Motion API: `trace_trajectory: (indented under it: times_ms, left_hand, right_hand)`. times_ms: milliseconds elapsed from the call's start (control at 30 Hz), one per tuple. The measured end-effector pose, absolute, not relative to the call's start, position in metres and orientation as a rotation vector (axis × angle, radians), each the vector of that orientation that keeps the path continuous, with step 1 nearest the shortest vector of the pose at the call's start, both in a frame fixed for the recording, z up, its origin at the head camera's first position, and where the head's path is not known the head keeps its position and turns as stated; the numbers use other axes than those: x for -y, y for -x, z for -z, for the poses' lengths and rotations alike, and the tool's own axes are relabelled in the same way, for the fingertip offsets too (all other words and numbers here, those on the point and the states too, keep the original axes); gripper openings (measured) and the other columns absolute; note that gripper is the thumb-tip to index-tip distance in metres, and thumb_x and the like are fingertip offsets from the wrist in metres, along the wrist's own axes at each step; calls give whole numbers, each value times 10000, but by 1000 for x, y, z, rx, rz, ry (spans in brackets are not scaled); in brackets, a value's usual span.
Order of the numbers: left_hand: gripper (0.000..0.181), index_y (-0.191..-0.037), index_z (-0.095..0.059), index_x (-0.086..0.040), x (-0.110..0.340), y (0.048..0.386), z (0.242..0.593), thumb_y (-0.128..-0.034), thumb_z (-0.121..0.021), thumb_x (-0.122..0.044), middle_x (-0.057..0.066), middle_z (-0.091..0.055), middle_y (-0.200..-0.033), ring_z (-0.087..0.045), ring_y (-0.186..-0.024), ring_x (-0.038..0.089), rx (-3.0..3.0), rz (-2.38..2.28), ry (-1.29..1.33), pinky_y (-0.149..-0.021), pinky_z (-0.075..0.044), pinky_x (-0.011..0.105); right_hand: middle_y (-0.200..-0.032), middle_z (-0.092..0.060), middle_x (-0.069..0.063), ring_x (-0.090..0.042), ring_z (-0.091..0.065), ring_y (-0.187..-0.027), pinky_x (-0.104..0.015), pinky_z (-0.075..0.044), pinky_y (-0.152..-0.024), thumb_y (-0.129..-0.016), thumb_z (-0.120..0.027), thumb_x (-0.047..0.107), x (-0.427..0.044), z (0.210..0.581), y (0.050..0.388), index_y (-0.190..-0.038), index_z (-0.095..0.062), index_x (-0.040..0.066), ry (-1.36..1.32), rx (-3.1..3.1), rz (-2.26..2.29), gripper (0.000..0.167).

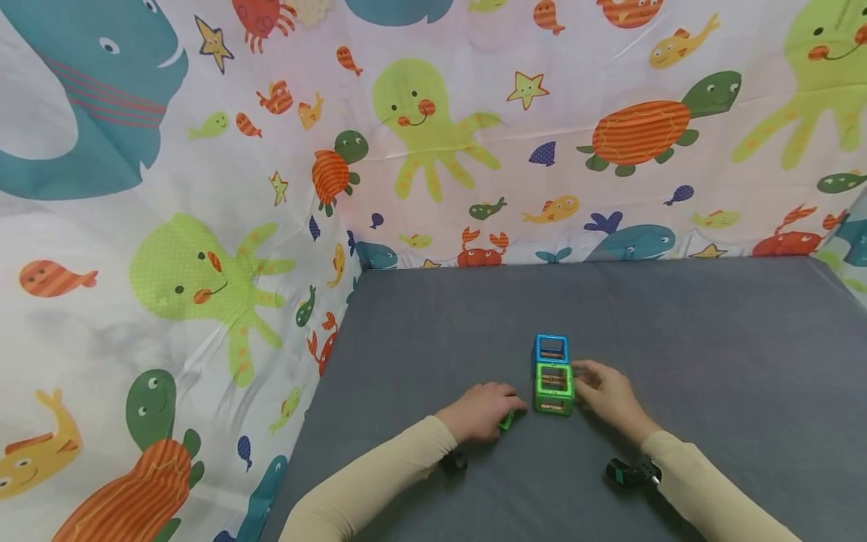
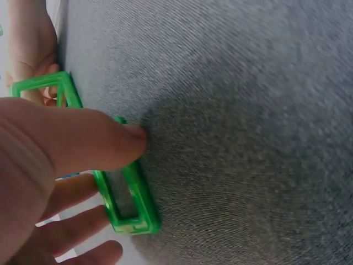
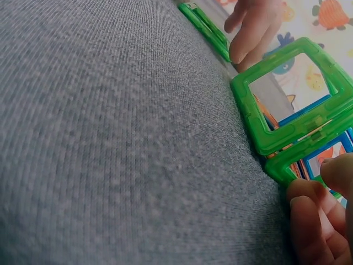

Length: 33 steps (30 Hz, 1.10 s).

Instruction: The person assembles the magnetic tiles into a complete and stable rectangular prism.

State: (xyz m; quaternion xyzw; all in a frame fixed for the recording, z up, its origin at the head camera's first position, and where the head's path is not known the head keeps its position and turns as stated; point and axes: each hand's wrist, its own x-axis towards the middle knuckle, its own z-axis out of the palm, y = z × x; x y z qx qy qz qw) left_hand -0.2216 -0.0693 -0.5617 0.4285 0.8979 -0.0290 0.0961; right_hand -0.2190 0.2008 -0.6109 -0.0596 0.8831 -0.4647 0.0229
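Observation:
Two joined box shapes of magnetic tiles stand on the grey surface, a green box (image 1: 554, 394) in front and a blue box (image 1: 552, 337) behind it. Orange edges show inside. My left hand (image 1: 479, 412) pinches a loose green square tile (image 2: 144, 201) just left of the green box, thumb on one face and fingers behind. At the right side of the boxes, my right hand (image 1: 612, 399) holds the edge of the green box, its thumb and curled fingers (image 3: 306, 212) against the frame. Part of that grip lies outside the right wrist view.
A grey cloth surface (image 1: 433, 316) lies under everything. White fabric (image 1: 284, 128) printed with sea animals hangs behind it and along the left side. Dark wrist cameras (image 1: 633, 473) sit below both wrists, close to the cloth.

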Motion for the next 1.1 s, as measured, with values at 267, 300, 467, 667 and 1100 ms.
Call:
trace_trajectory:
  times_ms: [267,300,467,667,1100]
  left_hand:
    - [424,-1317,-679,-286,72,226,565,-909,-724,-179,-40,-672,-1221,-646,-1067,137,-2703,63,-1311,-893,-537,297]
    - [416,-1315,-678,-285,71,228,565,-909,-727,-206,-42,-672,-1211,-644,-1048,130,-2704,55,-1306,-889,-533,293]
    - [403,-1293,-684,-245,70,237,564,-901,-733,-324,-36,-678,-1114,-608,-900,90,-2728,-41,-1267,-825,-515,264]
    - [454,-1302,-682,-191,69,251,561,-884,-725,-361,-4,-679,-1103,-569,-824,69,-2786,-228,-1152,-742,-494,208]
    - [410,-1299,-688,-181,61,267,562,-914,-722,-317,32,-636,-1218,-638,-1020,152,-2789,-728,-1050,-879,-533,227]
  right_hand:
    - [-1041,-749,-182,-125,-690,-742,-269,-557,-585,-1024,-577,144,-200,610,219,-1373,-593,16,180,-2735,1436,372]
    - [-1040,-748,-182,-125,-689,-744,-269,-558,-585,-1023,-575,142,-199,610,219,-1373,-592,15,179,-2735,1435,373]
    - [-1021,-747,-178,-133,-683,-732,-274,-554,-580,-1017,-564,117,-199,610,220,-1371,-591,12,166,-2738,1430,370]
    - [-1002,-748,-164,-119,-683,-729,-269,-557,-580,-1020,-555,114,-199,613,219,-1367,-597,14,168,-2759,1424,364]
    - [-991,-737,-138,-127,-679,-725,-263,-545,-577,-1014,-541,104,-199,613,217,-1373,-597,25,173,-2782,1418,372]
